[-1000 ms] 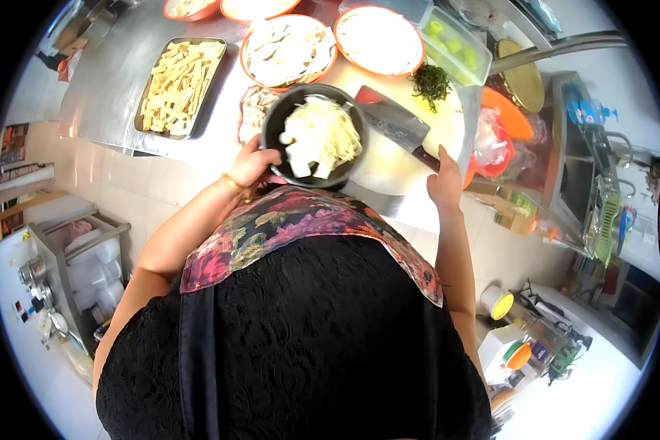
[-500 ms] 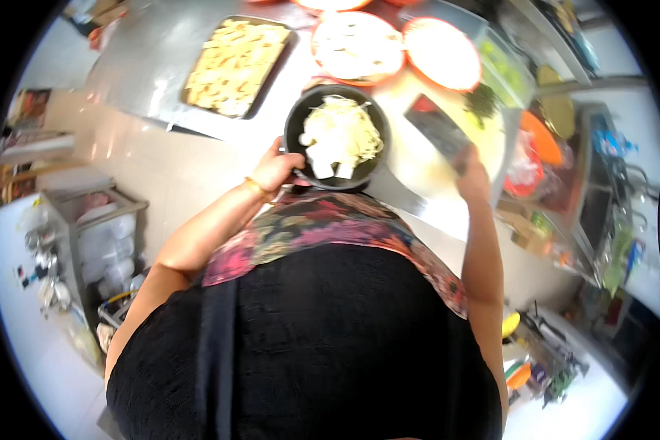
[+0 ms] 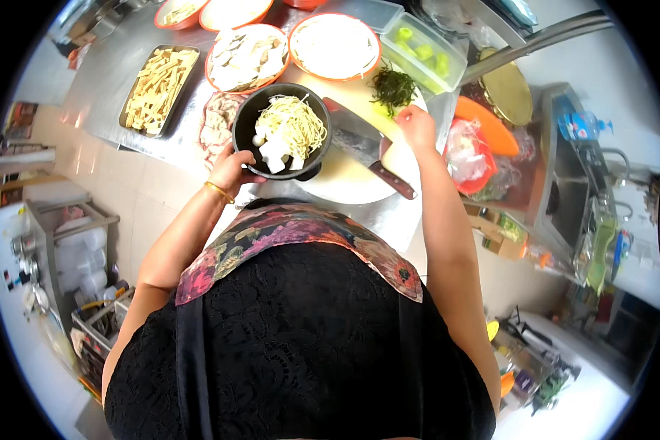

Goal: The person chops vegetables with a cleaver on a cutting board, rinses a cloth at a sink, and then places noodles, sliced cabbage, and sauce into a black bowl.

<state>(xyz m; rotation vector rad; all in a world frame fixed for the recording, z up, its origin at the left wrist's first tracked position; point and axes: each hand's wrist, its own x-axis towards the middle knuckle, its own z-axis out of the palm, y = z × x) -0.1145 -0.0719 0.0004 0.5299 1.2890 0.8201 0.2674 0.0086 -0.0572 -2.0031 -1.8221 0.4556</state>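
the left hand [image 3: 236,167] has its fingers wrapped round the near rim of a black bowl [image 3: 251,121], which sits at the near edge of the counter [image 3: 106,70] partly over the round pale cutting board [image 3: 345,180]; looks like that grip is there to keep the bowl steady and close to the body, since it's loaded with pale noodle-like shreds [image 3: 295,123] and white chunks [image 3: 275,152] piled on the near side. the right hand [image 3: 416,126] is out over the far right part of the board, right beside a little heap of chopped greens [image 3: 393,88], fingers curled down loosely, and i can't tell if they've actually pinched anything because the fingertips are turned away from the camera. a cleaver [image 3: 367,150] with a dark red handle lies flat on the board between the two hands, nobody holding it, blade tucked partly behind the bowl. further back there are orange-rimmed plates [image 3: 334,45] and a metal tray of pale strips [image 3: 158,84] toward the far left corner, plus a clear tub of green pieces [image 3: 425,55]. the person's chest hides the near counter edge, and the fisheye bends everything at the rim, so the stuff by the sink on the right is hard to make out
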